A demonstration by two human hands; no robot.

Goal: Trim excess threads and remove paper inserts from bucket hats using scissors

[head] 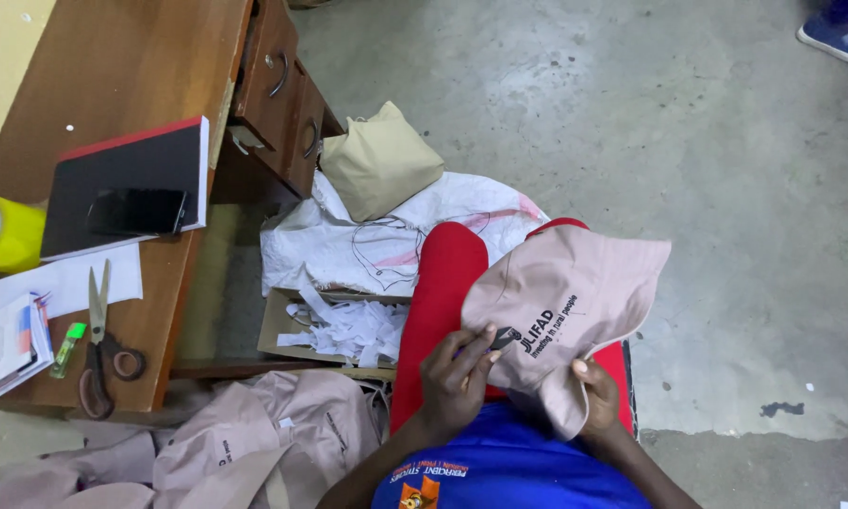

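Head view, looking down over the lap: beige cap (560, 302) spread across red trousers (443, 292), printed front panel up, brim toward the right. Left hand (457, 377) on the cap's near edge, fingers curled together around a small dark tool (505, 337) — tip resting on the fabric beside the print; kind of tool too small to tell. Right hand (598, 396) clamped on the cap's lower right edge, thumb on top, fabric pinched beneath. Judging by the folds, light and soft in the crown, stiffer at the brim — best taken by the brim or a seam edge, since the loose cloth would slump and slide on the knee. To the left, more beige caps (254, 438) heaped on the floor, a cardboard tray of white paper scraps (348, 325), a white sack (386, 236), a tan cloth bag (378, 162). On the wooden desk (131, 66): scissors (98, 349), a green lighter (67, 347), a phone (136, 211) on a black notebook (127, 184), a yellow tape roll (4, 234).
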